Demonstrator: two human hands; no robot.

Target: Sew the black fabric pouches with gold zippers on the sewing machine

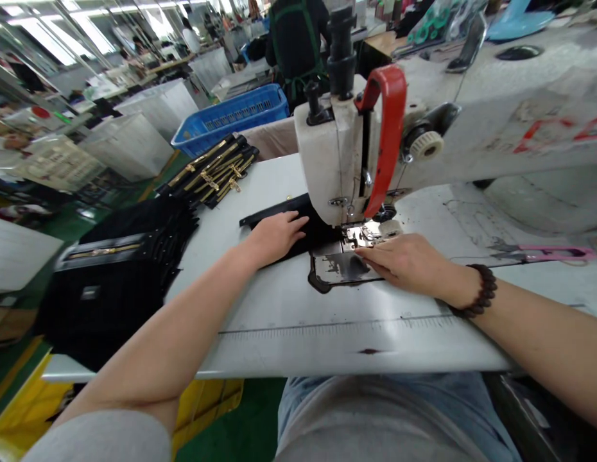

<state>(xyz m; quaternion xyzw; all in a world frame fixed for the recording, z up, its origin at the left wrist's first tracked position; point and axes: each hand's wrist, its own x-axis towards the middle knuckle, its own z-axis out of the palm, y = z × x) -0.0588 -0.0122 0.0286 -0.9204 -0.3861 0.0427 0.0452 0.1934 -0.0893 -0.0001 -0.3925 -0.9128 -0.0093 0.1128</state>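
My left hand (279,236) lies flat with fingers apart on a black fabric piece (314,234), left of the presser foot. The fabric runs under the head of a white sewing machine (322,154) with a red guard (392,128). Close to the presser foot (354,237), my right hand (404,260) rests at the metal needle plate (337,266). Its fingertips are pressed together; whatever they pinch is hidden or too small to make out. A dark bead bracelet (484,292) circles the right wrist.
Black fabric panels with a zipper (101,276) are stacked on the left. Behind them lie black strips with gold zippers (214,170). Pink thread snips (549,253) rest at right. A blue crate (235,119) stands beyond the table, near a person in dark clothes (298,42).
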